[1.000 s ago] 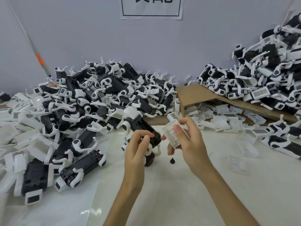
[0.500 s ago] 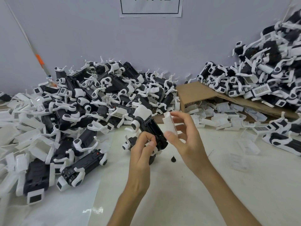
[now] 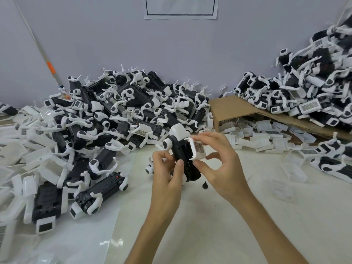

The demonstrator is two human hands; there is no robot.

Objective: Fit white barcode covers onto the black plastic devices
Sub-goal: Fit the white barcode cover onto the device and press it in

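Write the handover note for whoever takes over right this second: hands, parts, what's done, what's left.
Left hand: grips the black device.
Right hand: pinches the white barcode cover against the device's side; fully seated or not, cannot tell.
Spare covers lie by the cardboard.
Done: right pile shows fitted barcodes.
Left: press this cover home, then work through the left pile.

Factory assembly bench [image 3: 209, 225]: heaps of identical black devices [image 3: 118, 115], loose white barcode covers [image 3: 266, 134] beside cardboard [image 3: 228, 109], printed sign [image 3: 181, 6] on the wall [image 3: 171, 44]
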